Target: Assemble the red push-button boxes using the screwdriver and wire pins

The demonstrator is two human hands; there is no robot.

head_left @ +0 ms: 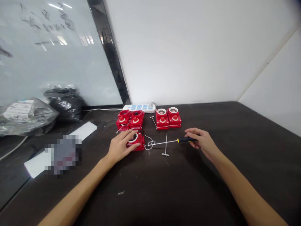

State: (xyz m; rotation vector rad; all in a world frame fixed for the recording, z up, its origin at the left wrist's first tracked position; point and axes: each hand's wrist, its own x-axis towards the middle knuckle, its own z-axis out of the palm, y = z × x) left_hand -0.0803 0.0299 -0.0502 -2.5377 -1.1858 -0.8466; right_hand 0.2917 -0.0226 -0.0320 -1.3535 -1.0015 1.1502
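My left hand (121, 145) is wrapped over the left part of a red box (140, 142) with a white ring on it, holding it against the table. In my right hand (199, 140) is a screwdriver (185, 140) with a black and yellow handle, gripped between thumb and fingers. Its long shaft points left, and the tip reaches the box's right edge; whether it sits in a screw is too small to tell. A white cord (150, 144) lies loosely curled by that edge. Beneath the shaft, a small T-shaped metal hammer (166, 150) rests on the table.
Behind my hands stand red boxes in two pairs, one left (136, 121) and one right (162, 121). A white power strip (141, 108) lies along the wall. To the left are a paper sheet (87, 130), a blurred item (66, 155) and plastic bags (63, 102) on the dark table (150, 194).
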